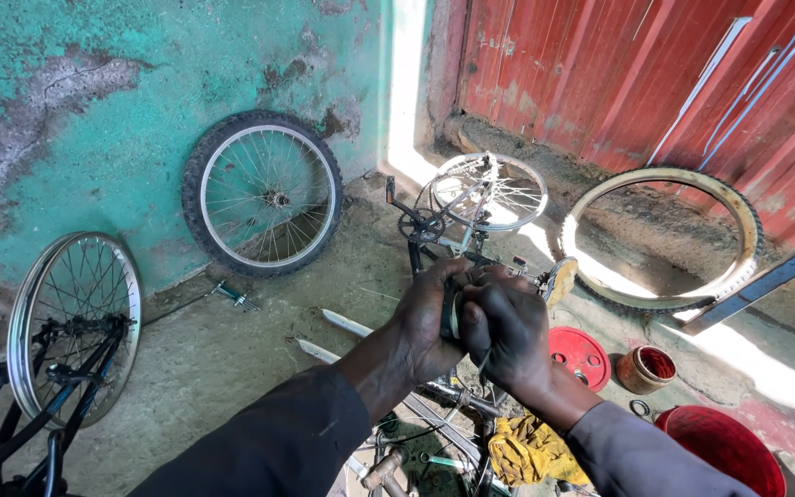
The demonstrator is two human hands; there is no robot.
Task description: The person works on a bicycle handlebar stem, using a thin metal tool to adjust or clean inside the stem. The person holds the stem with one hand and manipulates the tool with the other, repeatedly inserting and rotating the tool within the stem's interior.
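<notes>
Both hands closed together over a bicycle frame: left hand in full grip around a dark handlebar end, right hand clasped against it.

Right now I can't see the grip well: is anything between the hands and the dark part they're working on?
Nothing visible. The left hand and right hand already clasp the dark part directly, above the bicycle frame; the yellow cloth lies below, apart.
</notes>
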